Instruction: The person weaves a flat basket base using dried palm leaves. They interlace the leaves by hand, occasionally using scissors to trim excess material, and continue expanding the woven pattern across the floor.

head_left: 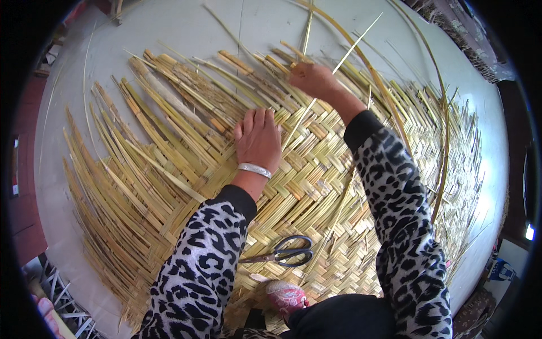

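A large mat (310,195) of pale yellow-green split strips, likely bamboo or reed, spreads beneath both arms in a diagonal weave. Its far and left sides end in unwoven strips (164,133) that fan outward. My left hand (258,140) lies on the mat where weave meets loose ends, its fingers stretched forward and pressing down. Farther off and to the right, my right hand (314,79) is closed, pinching a strip at the far fringe; its fingertips are partly hidden. A thin pale strip (357,43) passes by my right hand and slants across the weave.
Dark-handled scissors (291,252) lie on the mat in front of me, near my pink patterned shoe (285,295). Long curved strips (442,135) arch over the right side. Grey floor (186,34) surrounds the mat. A reddish-brown door or panel (29,186) stands at the left.
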Demonstrator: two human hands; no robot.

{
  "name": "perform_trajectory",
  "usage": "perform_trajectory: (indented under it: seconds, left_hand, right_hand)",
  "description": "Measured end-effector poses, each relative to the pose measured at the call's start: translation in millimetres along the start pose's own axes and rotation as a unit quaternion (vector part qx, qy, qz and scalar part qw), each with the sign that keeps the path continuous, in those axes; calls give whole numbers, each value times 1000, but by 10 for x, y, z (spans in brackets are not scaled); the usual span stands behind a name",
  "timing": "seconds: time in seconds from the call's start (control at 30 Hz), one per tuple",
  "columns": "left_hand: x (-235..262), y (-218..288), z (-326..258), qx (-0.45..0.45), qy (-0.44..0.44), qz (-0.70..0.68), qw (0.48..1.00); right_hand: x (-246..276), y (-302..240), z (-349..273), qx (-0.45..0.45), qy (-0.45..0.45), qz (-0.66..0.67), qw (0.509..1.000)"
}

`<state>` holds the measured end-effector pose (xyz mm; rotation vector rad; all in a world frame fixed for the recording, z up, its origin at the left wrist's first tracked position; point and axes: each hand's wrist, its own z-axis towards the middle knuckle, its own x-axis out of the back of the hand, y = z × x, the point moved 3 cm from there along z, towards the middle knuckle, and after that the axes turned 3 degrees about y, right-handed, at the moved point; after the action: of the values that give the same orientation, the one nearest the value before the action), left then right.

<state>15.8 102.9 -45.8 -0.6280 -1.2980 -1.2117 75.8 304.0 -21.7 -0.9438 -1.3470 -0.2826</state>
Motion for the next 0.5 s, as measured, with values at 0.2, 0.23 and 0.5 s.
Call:
perform_trajectory:
  seconds: [0.2, 0.23, 0.5]
  left_hand:
    - [35, 11, 24, -3, 21, 1, 1000]
    - [39, 5, 18, -6, 27, -4, 1000]
    - [65, -39, 18, -9, -12, -44, 999]
  right_hand:
    - [-10, 192, -8, -72, 130, 88, 985]
    - [18, 195, 0, -80, 150, 83, 982]
    - [72, -144, -451, -2, 250, 69, 966]
